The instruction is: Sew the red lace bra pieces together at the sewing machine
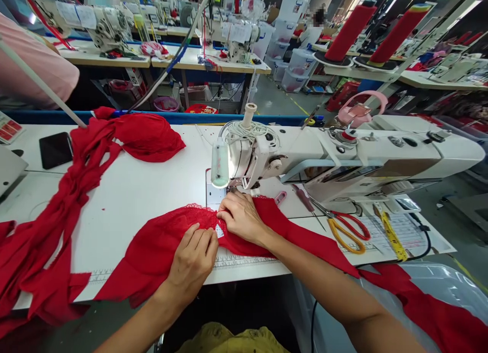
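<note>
A red lace garment [160, 246] lies on the white sewing table [145, 190] in front of the sewing machine [343, 160]. My left hand [192, 259] presses down on the red fabric with its fingers curled, pinching it beside a small white label [219, 231]. My right hand [240, 216] rests on the same fabric just under the machine's needle area [232, 189], fingers bent and holding the cloth flat. The garment trails off to the right over the table edge.
A pile of red garments [114, 139] runs along the table's left side. A black phone [55, 149] lies at far left. Scissors with red and yellow handles [345, 228] and a yellow tape measure [392, 236] lie right of the machine. Other sewing stations stand behind.
</note>
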